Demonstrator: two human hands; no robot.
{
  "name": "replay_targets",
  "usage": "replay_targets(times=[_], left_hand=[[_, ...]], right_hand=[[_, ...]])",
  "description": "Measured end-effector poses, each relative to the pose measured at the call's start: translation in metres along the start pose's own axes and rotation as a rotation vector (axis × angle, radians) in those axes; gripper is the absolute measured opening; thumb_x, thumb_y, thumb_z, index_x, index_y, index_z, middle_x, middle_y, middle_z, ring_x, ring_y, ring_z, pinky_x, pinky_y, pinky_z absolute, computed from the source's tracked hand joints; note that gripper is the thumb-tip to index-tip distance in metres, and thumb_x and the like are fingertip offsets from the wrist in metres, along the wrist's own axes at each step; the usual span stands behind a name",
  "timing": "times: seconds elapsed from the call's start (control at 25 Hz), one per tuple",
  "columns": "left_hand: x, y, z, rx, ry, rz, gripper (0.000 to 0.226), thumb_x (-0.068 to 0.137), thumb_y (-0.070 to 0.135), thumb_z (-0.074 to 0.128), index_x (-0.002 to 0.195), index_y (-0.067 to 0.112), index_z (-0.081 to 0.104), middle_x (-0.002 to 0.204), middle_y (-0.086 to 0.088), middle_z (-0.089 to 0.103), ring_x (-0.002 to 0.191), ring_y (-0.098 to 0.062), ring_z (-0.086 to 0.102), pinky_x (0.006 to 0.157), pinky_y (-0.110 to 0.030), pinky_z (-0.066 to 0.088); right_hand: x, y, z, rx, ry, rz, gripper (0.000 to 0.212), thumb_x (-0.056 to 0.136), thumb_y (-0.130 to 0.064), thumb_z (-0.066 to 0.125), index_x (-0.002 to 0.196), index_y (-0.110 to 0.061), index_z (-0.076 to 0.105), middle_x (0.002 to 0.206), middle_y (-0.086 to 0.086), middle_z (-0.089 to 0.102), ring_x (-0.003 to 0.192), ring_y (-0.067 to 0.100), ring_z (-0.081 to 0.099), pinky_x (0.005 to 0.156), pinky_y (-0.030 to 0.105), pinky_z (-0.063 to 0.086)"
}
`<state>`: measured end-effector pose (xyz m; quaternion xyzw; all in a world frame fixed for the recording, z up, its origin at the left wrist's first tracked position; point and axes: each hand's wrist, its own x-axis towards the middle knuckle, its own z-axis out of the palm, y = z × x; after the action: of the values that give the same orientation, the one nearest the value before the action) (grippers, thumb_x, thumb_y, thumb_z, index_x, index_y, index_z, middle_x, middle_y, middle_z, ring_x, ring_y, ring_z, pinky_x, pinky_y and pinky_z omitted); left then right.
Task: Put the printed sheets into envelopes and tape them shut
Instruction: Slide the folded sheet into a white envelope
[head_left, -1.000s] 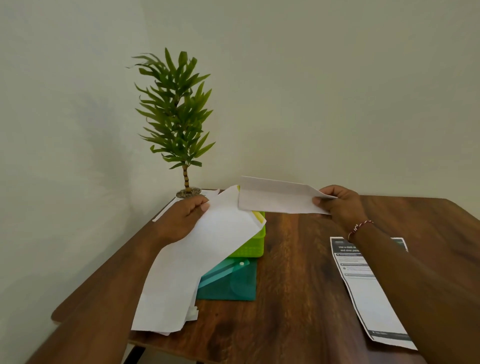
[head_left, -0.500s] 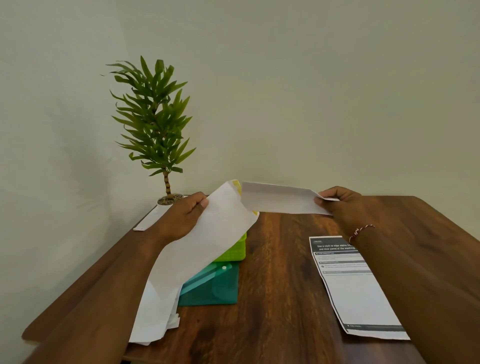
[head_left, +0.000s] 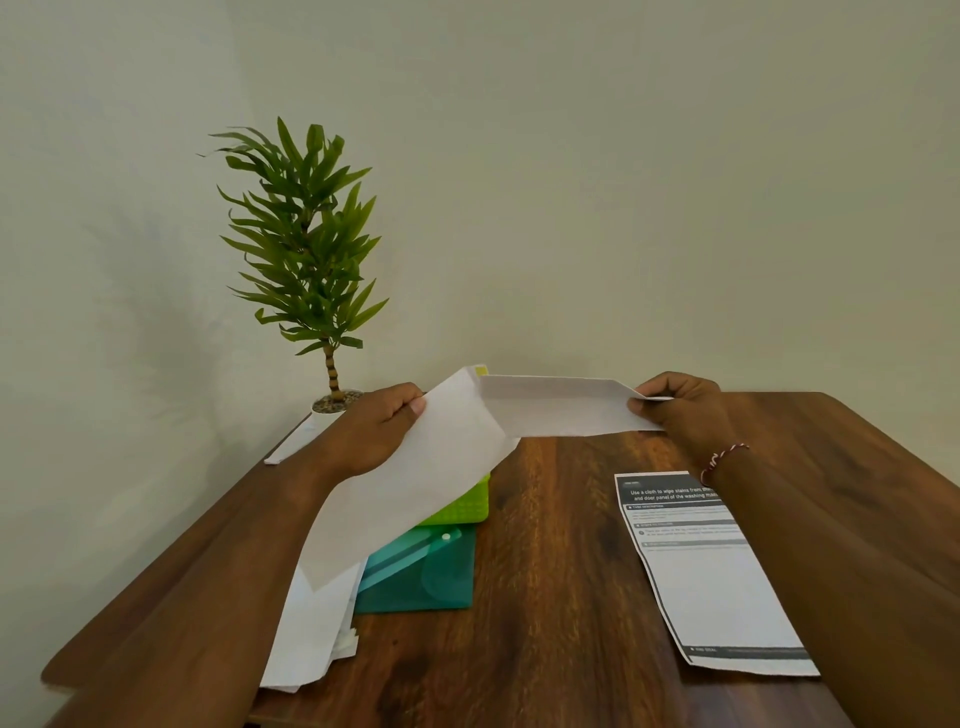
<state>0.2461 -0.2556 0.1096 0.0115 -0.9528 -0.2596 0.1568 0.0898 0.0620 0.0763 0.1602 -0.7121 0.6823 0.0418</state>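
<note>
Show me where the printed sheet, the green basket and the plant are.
Printed sheet (head_left: 717, 587): head view, blank lower middle of the page.
Green basket (head_left: 465, 504): head view, its visible front wall.
Plant (head_left: 304, 244): head view, middle of the leaves.

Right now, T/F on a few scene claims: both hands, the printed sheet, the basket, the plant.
1. Both hands grip paper. True: the left hand pinches a large white sheet, and the right hand holds a folded white piece.
2. The printed sheet is held in the air. False: it lies flat on the table, partly under the right forearm.
3. The green basket sits right of the printed sheet. False: it is to the left.
4. The potted plant stands at the far left corner. True.
</note>
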Motion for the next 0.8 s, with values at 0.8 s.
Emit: replay_targets(times=[0.8], left_hand=[[-0.004, 0.014, 0.004, -0.031, 0.002, 0.108, 0.026, 0.101, 0.03, 0.039, 0.1, 0.016, 0.06, 0.09, 0.003, 0.063, 0.085, -0.008, 0.059, 0.069, -0.021, 0.047]], right_hand=[[-0.006, -0.006, -0.001, -0.023, -0.078, -0.084, 0.021, 0.08, 0.006, 0.068, 0.07, -0.012, 0.069, 0.075, 0.01, 0.067, 0.07, 0.021, 0.061, 0.059, 0.023, 0.053]])
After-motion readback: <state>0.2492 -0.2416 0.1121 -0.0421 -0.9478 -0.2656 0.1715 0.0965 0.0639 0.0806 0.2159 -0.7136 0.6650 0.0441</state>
